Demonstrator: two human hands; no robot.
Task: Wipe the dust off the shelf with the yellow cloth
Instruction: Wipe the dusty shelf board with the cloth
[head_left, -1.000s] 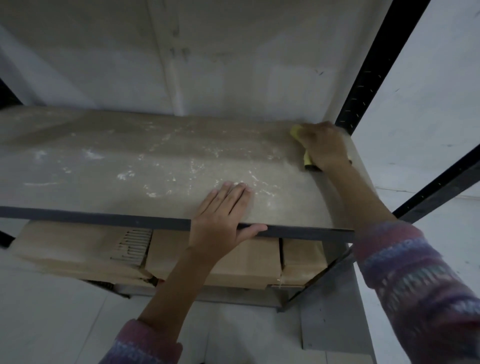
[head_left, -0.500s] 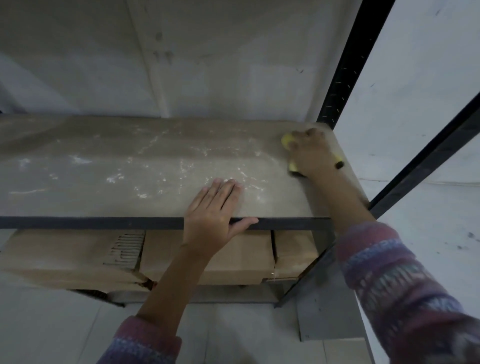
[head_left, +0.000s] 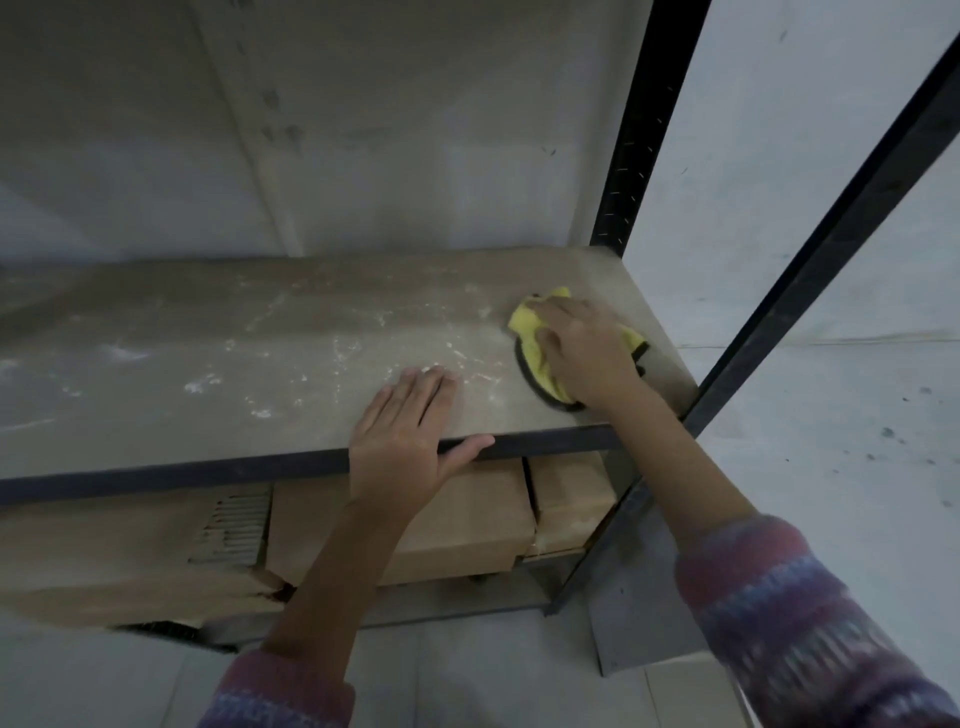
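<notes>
2 hands were on the shelf, each doing a different job. The right hand lay flat and spread over the yellow cloth, pressing it down onto the board near the right end, a little back from the front edge and short of the back right corner. The cloth was bunched under the palm, with yellow showing at the fingertips and along the thumb side, and a dark trim visible at its near edge. The left hand held nothing: its fingers lay flat and close together on the board at the front edge, the thumb hooked over the dark front rail, apparently steadying the body.

White dust streaks covered the board from the middle toward the left end, while the patch around the cloth looked cleaner. So the remaining work seemed to lie to the left of the right hand, along the shelf's long axis. The left hand sat between the cloth and much of that dust, just beside the cloth's near left edge; it would probably need to shift for a long leftward stroke to pass. Cardboard boxes sat on the level below, and a black upright stood at the back right corner.
</notes>
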